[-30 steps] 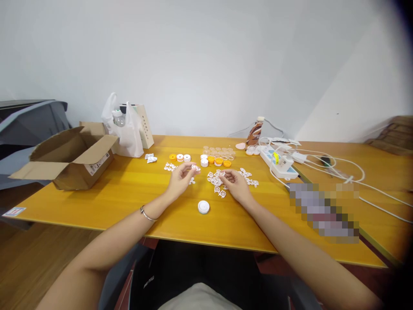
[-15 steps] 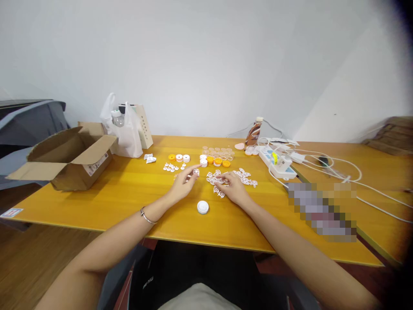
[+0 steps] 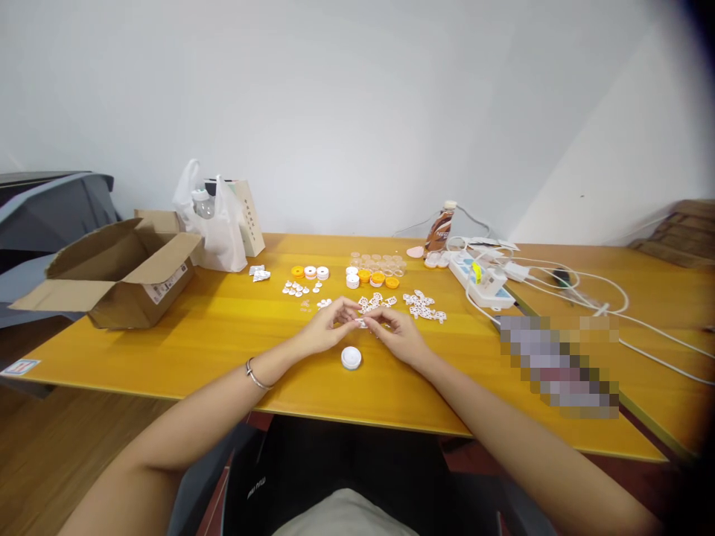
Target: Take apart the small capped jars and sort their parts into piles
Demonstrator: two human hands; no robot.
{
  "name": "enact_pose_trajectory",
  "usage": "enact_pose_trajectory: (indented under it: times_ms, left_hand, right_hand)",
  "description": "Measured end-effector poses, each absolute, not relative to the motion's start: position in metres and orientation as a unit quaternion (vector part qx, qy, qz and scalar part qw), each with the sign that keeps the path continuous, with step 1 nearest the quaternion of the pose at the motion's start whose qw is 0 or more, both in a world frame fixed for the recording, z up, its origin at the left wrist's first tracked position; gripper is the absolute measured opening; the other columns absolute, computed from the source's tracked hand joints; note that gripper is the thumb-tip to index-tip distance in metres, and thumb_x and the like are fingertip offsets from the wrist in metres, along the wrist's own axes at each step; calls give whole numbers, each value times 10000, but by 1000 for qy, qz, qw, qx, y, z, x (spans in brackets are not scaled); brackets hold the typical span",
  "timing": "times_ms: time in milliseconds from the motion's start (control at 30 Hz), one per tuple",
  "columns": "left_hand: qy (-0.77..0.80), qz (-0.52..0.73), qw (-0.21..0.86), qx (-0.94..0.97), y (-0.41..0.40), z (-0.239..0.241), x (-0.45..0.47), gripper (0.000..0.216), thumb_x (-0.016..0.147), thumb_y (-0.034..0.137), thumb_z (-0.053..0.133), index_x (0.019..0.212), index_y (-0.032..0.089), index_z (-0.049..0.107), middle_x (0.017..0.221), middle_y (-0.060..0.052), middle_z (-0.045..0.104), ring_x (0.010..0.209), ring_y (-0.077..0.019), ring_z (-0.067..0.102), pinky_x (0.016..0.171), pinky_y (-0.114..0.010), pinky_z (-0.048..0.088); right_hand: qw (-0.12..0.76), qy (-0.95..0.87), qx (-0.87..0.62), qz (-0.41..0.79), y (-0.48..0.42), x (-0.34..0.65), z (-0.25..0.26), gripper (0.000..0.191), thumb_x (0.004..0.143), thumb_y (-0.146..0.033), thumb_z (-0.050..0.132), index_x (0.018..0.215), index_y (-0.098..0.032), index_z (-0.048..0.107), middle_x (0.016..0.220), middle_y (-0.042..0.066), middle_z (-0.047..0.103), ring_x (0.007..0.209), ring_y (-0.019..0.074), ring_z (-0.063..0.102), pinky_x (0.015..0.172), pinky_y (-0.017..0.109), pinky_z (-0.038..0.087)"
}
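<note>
My left hand (image 3: 327,329) and my right hand (image 3: 398,335) meet in front of me over the table. Their fingertips pinch a small white plastic piece (image 3: 362,323) from both sides; fingers cover most of it. Just below lies a white round cap-like part (image 3: 351,357) on the tabletop. Behind my fingers spreads a group of flat white cut-out plastic pieces (image 3: 377,301), with another cluster of them (image 3: 424,306) to the right. Small white round pieces (image 3: 324,304) sit behind my left hand.
White and orange round parts (image 3: 378,278) stand farther back, before rows of clear rings (image 3: 377,263). More discs (image 3: 310,272) and white knobs (image 3: 299,289) lie left. An open cardboard box (image 3: 139,283) occupies the left; a power strip (image 3: 483,281) with cables and a bottle (image 3: 441,227) the right.
My right hand has left the cut-out pieces and come toward me to the left. My left hand has moved right and nearer, and the fingertips now meet at a white piece.
</note>
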State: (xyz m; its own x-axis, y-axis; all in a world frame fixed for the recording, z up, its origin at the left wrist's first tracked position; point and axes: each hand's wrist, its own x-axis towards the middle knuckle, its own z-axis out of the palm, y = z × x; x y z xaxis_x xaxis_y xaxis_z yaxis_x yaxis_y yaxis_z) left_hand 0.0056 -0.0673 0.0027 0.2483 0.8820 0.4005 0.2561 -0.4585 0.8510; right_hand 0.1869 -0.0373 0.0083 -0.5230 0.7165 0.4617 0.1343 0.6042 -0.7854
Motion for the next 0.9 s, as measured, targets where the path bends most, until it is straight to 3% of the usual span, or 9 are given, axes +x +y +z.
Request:
enact_pose_trajectory:
  times_ms: [233, 533, 900]
  left_hand:
    - [456, 419, 359, 698, -63, 2, 4, 289, 783, 391, 561, 705, 114, 586, 625, -13, 605, 560, -90, 555, 580, -212, 453]
    - [457, 444, 382, 669, -64, 3, 8, 243, 772, 329, 574, 682, 105, 602, 604, -27, 630, 526, -86, 567, 556, -205, 466]
    - [389, 429, 474, 664, -70, 14, 7, 400, 732, 490, 590, 684, 92, 585, 615, -36, 616, 535, -82, 557, 569, -208, 458]
  right_hand:
    - [426, -786, -273, 355, -37, 188, 7, 228, 799, -391, 541, 722, -181, 585, 700, 10, 610, 664, 128, 548, 652, 254, 438]
    - [421, -764, -288, 395, -33, 186, 3, 257, 804, -422, 518, 712, -184, 550, 655, -5, 557, 625, 120, 518, 612, 249, 428]
    - [446, -758, -228, 418, -40, 186, 7, 160, 765, -290, 574, 898, -201, 569, 787, 20, 608, 736, 135, 580, 709, 281, 468]
